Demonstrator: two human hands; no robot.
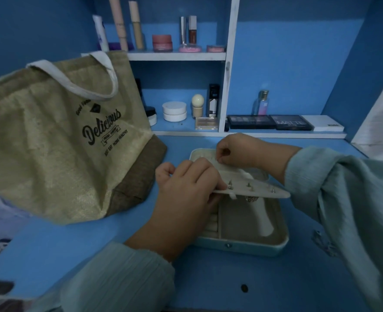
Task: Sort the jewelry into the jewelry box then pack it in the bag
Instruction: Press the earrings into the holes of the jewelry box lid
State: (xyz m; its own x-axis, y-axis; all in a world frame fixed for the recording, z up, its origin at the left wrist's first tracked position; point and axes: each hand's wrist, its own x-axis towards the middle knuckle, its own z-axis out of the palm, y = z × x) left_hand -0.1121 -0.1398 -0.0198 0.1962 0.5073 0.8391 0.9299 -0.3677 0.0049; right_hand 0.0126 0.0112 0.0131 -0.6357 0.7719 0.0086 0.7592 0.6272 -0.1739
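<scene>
An open jewelry box point(242, 240) lies on the blue desk, its lid part point(199, 154) behind. My left hand point(186, 188) grips the left end of a cream earring panel point(260, 189), lifted over the box and studded with several earrings. My right hand point(238, 152) pinches something small at the panel's far edge; what it is I cannot tell. A gold piece point(251, 199) shows just under the panel. The beige jute bag point(57, 136) printed "Delicious" stands to the left.
Shelves behind hold cosmetics: tubes and jars point(162, 42) above, cream pots point(174, 111), a perfume bottle point(262, 102) and palettes point(269, 122) below. A white upright point(230, 64) divides the shelves. The desk point(208, 278) has a small hole point(244, 288) near its front.
</scene>
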